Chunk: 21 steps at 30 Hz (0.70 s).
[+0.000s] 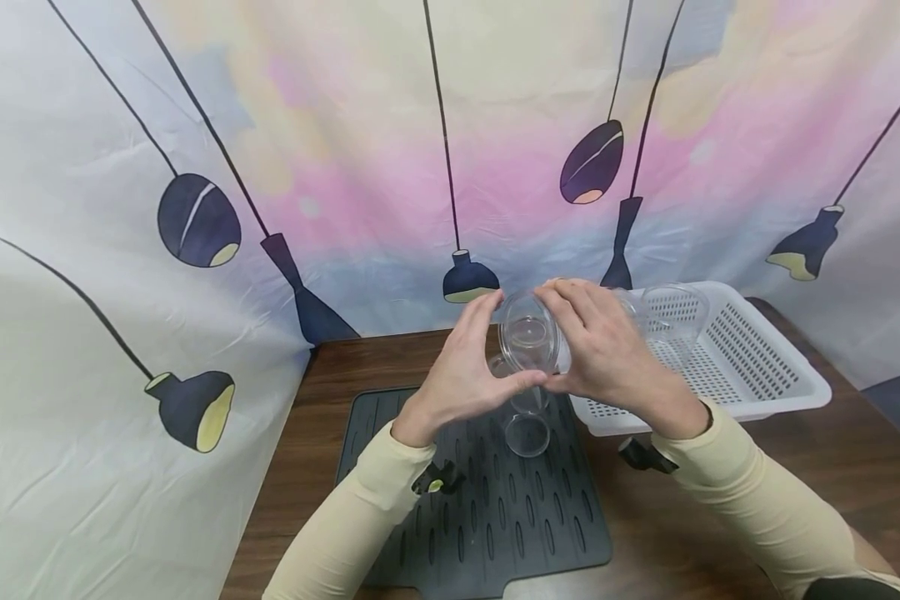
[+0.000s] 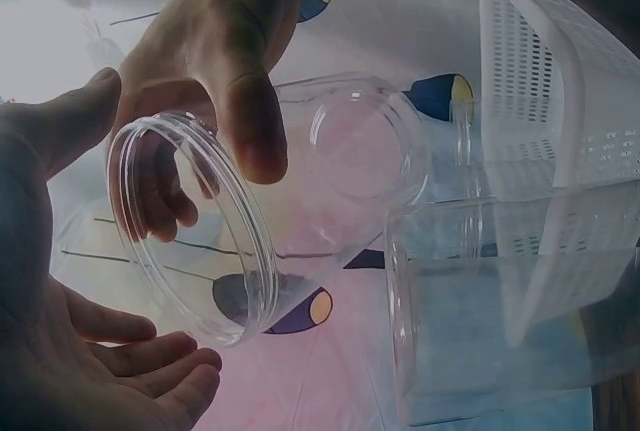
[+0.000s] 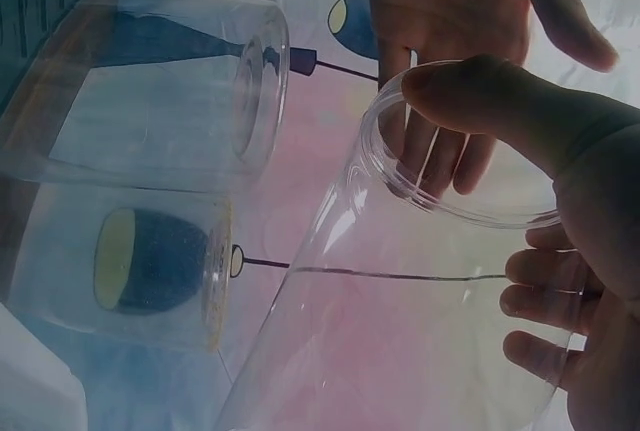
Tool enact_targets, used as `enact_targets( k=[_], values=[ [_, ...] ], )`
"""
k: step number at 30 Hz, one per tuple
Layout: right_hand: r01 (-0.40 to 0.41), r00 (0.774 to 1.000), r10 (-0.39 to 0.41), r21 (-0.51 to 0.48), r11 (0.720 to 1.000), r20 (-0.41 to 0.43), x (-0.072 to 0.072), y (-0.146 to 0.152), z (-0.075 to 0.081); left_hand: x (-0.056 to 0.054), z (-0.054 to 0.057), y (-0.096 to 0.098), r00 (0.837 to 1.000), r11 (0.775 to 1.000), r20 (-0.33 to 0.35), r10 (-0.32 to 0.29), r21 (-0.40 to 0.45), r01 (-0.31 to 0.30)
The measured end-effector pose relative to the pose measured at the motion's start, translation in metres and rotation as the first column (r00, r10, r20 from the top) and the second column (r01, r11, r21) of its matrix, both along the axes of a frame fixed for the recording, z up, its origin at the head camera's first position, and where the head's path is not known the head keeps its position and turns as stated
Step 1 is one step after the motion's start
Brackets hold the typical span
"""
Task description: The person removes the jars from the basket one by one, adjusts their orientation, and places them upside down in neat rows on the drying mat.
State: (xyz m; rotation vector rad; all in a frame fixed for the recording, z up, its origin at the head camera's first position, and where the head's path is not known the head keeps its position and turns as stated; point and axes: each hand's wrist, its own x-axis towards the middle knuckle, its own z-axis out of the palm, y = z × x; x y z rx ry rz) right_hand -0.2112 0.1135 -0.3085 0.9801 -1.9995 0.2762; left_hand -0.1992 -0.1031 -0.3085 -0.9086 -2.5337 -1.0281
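A clear round jar [image 1: 529,337] is held up over the dark mat, its open mouth toward me. My right hand [image 1: 607,350] grips it, the thumb at the rim and the fingers curled round the side, as the right wrist view shows of the jar [image 3: 400,321]. On the other side my left hand [image 1: 468,371] is spread, with its fingertips right at the rim of the jar [image 2: 265,261] in the left wrist view. Below the hands, more clear jars [image 1: 527,436] stand on the ribbed drying mat [image 1: 487,525], partly hidden behind the held one.
A white perforated basket [image 1: 765,400] stands to the right on the brown wooden table [image 1: 682,508], with clear containers [image 1: 675,312] inside. Behind the table hangs a cloth [image 1: 375,167] printed with dark lamps.
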Motion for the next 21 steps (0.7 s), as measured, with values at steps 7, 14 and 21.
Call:
enact_targets(
  k=[7, 14, 21],
  values=[
    [-0.002, 1.000, 0.003, 0.018, 1.000, -0.015, 0.0008, -0.0035, -0.0004, 0.0006, -0.0008, 0.0010, 1.000, 1.000, -0.001, -0.006, 0.013, 0.006],
    [0.007, 0.999, -0.005, 0.039, 0.999, -0.033, 0.0020, -0.0058, -0.0040, 0.0000, -0.0026, 0.0041, 1.000, 1.000, -0.019, -0.008, 0.016, 0.009],
    [0.021, 0.999, -0.019, 0.047, 0.999, -0.044, 0.0022, -0.0066, -0.0060, -0.0016, -0.0038, 0.0057, 0.999, 1.000, -0.036, 0.016, 0.015, -0.015]
  ],
)
